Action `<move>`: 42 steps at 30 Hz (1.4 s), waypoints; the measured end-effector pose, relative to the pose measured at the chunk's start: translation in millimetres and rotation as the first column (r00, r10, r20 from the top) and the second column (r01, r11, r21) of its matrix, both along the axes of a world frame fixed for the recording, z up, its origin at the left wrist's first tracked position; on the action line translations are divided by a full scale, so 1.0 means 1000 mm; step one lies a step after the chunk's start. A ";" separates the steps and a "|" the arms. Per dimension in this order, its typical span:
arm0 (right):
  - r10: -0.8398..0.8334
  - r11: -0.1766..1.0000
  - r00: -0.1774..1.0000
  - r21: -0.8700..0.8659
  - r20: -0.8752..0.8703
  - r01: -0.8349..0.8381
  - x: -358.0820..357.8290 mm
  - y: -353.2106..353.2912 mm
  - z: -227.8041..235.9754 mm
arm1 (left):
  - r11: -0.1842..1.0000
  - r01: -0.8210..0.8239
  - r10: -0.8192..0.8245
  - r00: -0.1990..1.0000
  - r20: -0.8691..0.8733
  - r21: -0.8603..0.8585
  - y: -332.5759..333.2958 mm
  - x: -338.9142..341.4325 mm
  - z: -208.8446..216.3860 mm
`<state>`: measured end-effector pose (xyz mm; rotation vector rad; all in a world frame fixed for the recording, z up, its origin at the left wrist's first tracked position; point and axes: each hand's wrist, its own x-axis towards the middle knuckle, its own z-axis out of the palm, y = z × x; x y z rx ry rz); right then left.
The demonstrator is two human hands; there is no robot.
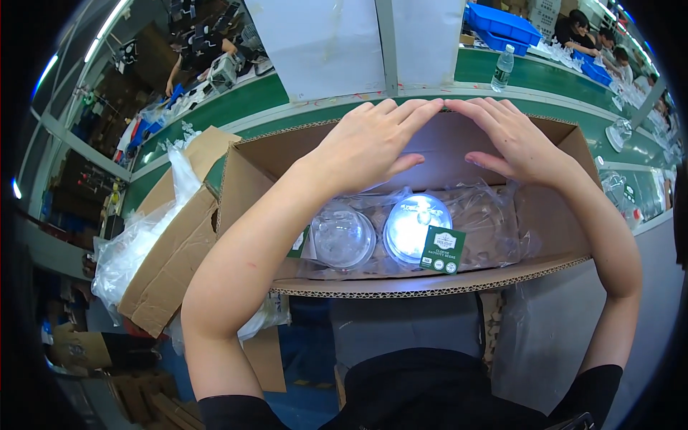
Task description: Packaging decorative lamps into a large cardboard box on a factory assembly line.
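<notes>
Both my hands reach over a long open cardboard carton [562, 197], near its far wall. Fingers stretched out and thumb apart, my left hand [376, 143] holds nothing. My right hand [505, 140] mirrors it, also with straight fingers; the two sets of fingertips almost meet at the far rim. Whether they touch the cardboard I cannot tell. Below them, inside the carton, a clear dome [401, 240] glows bright white, with a green tag [443, 251] at its side. To its left sits a second clear dome [341, 233], unlit. Clear plastic wrap [487, 211] lies around them.
Left of the carton stands another cardboard box [166, 269] with clear plastic bags [136, 244] over it. A water bottle [502, 69] stands on the green bench behind. Blue bins [502, 25] are at the back right. Other people work farther off.
</notes>
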<state>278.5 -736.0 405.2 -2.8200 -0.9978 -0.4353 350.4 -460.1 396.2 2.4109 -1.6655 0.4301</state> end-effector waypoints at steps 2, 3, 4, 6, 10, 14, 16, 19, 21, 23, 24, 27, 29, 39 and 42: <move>-0.009 1.000 1.000 0.005 -0.028 0.009 -0.002 0.001 0.002 | 1.000 0.000 0.000 1.000 0.002 0.004 -0.001 0.000 0.001; -0.012 1.000 1.000 0.003 -0.027 0.012 -0.002 0.000 0.002 | 1.000 0.000 0.000 1.000 -0.003 0.006 0.000 -0.001 0.003; -0.004 1.000 1.000 -0.010 -0.003 0.004 0.000 0.000 0.002 | 1.000 0.002 -0.002 1.000 -0.006 0.008 0.000 -0.001 0.004; -0.021 0.999 0.999 -0.036 0.024 0.022 -0.001 -0.003 0.001 | 1.000 0.014 -0.014 0.999 0.029 -0.007 -0.002 0.001 0.002; -0.006 1.000 1.000 -0.020 0.030 0.007 0.000 -0.001 0.001 | 1.000 -0.013 0.014 0.998 0.057 -0.011 -0.001 -0.001 0.001; 0.010 1.000 1.000 -0.011 0.005 -0.010 0.000 -0.002 0.000 | 1.000 -0.011 0.011 0.999 0.030 0.002 -0.001 -0.001 0.002; 0.015 1.000 1.000 -0.011 -0.007 -0.015 -0.001 -0.003 0.000 | 1.000 0.001 0.000 0.999 0.033 -0.008 -0.002 -0.003 0.003; 0.013 1.000 1.000 -0.026 0.010 -0.013 -0.001 -0.004 -0.001 | 1.000 -0.006 0.005 1.000 0.025 0.004 -0.002 -0.005 0.006; 0.016 0.999 1.000 -0.032 0.014 -0.016 0.000 -0.005 -0.002 | 1.000 -0.018 0.017 1.000 0.025 0.024 -0.002 -0.005 0.007; 0.006 0.999 1.000 -0.043 0.012 -0.005 0.000 -0.005 -0.002 | 1.000 -0.014 0.014 1.000 0.023 0.021 -0.003 -0.006 0.008; 0.004 0.999 1.000 -0.046 0.005 -0.003 0.000 -0.005 -0.001 | 0.999 -0.019 0.019 1.000 0.017 0.027 -0.003 -0.006 0.008; 0.005 0.998 1.000 -0.056 0.012 -0.004 -0.001 -0.005 0.000 | 0.999 -0.023 0.023 1.000 0.017 0.030 -0.003 -0.008 0.010; 0.033 0.998 0.998 -0.045 0.050 -0.031 -0.001 -0.006 -0.003 | 0.999 -0.018 0.018 1.000 0.016 0.030 -0.004 -0.008 0.012; 0.011 0.999 0.999 -0.054 0.052 -0.009 0.001 -0.005 -0.005 | 0.999 -0.007 0.007 1.000 -0.005 0.043 -0.002 -0.010 0.017; 0.016 0.999 0.999 -0.047 0.042 -0.014 0.001 -0.005 -0.003 | 0.998 -0.011 0.011 1.000 0.013 0.060 -0.004 -0.011 0.017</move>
